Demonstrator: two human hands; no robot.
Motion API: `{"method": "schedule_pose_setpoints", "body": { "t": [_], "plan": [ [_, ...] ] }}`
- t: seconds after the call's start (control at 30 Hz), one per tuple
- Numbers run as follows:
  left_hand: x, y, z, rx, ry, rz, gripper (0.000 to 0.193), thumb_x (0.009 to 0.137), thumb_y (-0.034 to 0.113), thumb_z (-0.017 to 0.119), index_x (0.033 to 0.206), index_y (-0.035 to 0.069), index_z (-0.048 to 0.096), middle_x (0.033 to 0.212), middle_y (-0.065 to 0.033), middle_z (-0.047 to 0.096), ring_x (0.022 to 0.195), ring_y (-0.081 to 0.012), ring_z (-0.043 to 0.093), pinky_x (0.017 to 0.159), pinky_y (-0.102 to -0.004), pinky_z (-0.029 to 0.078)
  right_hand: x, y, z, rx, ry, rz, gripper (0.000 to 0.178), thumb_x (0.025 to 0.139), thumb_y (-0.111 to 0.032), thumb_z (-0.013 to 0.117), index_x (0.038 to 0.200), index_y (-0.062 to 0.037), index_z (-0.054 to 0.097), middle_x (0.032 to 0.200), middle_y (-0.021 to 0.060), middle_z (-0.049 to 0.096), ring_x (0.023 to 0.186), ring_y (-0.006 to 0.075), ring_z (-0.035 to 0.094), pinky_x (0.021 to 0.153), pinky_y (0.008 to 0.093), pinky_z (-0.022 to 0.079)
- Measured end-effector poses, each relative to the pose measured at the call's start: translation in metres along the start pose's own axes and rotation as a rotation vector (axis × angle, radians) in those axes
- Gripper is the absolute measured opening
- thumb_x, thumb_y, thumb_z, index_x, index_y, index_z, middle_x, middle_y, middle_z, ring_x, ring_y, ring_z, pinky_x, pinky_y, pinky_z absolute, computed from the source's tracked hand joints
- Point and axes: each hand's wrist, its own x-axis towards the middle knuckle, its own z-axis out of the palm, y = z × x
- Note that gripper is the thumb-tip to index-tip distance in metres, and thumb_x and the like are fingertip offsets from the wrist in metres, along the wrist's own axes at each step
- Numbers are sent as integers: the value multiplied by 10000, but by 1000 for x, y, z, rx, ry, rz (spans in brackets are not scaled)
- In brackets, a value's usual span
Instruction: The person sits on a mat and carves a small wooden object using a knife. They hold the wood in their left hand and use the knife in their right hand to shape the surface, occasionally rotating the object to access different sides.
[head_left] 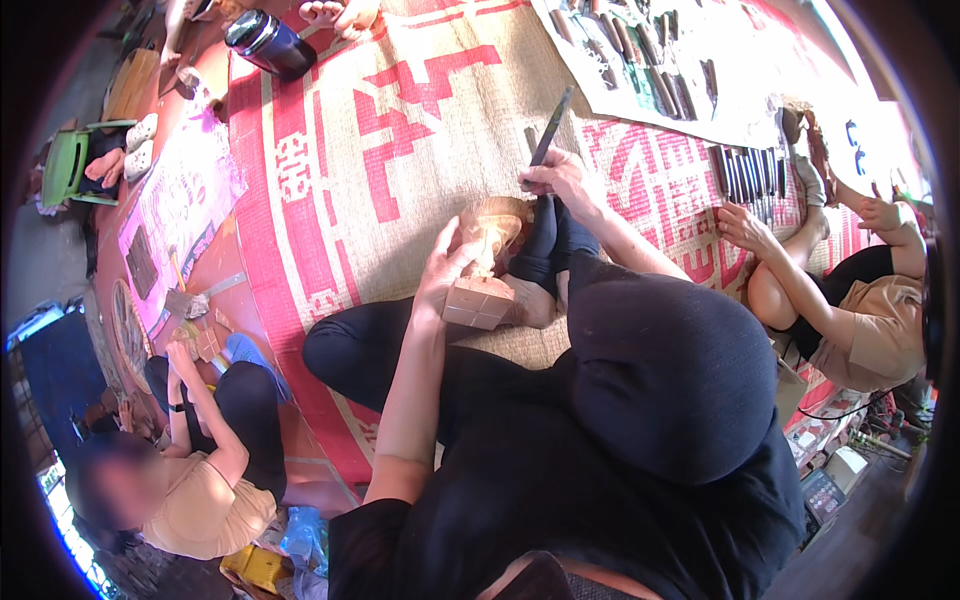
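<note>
My left hand (440,270) is wrapped round a pale wooden carving (490,235), which tilts over my crossed legs. The carving has a rounded, carved upper part and a square block base (479,302) marked with lines. Up and to the right of it, my right hand (566,182) grips a slim dark hand tool (553,125). One end of the tool points up and away from me, apart from the carving; whether it is a chisel or a knife I cannot tell.
I sit on a red and straw-coloured woven mat (340,130). Several carving tools lie on a white sheet (600,95) at the far right, with another row of tools (748,172) nearer. Co-workers sit at left (215,490) and right (870,320). A dark blue flask (270,45) stands far left.
</note>
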Motion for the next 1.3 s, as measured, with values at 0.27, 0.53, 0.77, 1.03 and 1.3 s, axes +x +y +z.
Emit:
{"method": "schedule_pose_setpoints", "body": {
  "t": [0.27, 0.53, 0.77, 1.03, 1.3],
  "plan": [
    [-4, 3, 0, -27, 46, -26, 772, 839, 220, 628, 1424, 35, 159, 1127, -153, 533, 792, -208, 628, 657, -314, 548, 3, 10, 20, -63, 53, -1, 74, 797, -98, 635, 837, -40, 614, 713, 24, 626, 613, 91, 577, 586, 223, 466],
    [-4, 10, 6, -43, -16, -14, 794, 836, 239, 635, 1423, 23, 147, 1133, -156, 532, 800, -214, 630, 674, -324, 548, 0, 19, 23, -130, -105, -56, 99, 775, -107, 671, 778, -26, 614, 712, 28, 619, 687, 96, 562, 655, 240, 447],
    [-1, 9, 5, -42, 3, -22, 786, 845, 228, 626, 1425, 22, 137, 1154, -166, 525, 804, -222, 630, 664, -330, 550, 5, 7, 16, 41, 98, 26, 93, 800, -104, 648, 809, -20, 610, 685, 45, 612, 591, 88, 568, 565, 224, 470],
    [-4, 13, 6, -83, -14, -33, 780, 844, 223, 626, 1425, 27, 144, 1143, -159, 530, 800, -216, 629, 654, -325, 549, 2, 20, 19, -182, -62, -18, 115, 769, -102, 676, 765, -1, 620, 730, 38, 615, 694, 103, 545, 676, 242, 423],
    [-2, 8, 5, -57, -17, -23, 781, 840, 212, 628, 1425, 27, 144, 1140, -163, 532, 797, -221, 631, 654, -319, 549, 8, 0, 2, -17, 98, 73, 90, 806, -92, 639, 842, -19, 602, 731, 77, 627, 682, 137, 622, 609, 246, 486]
  ]
}}
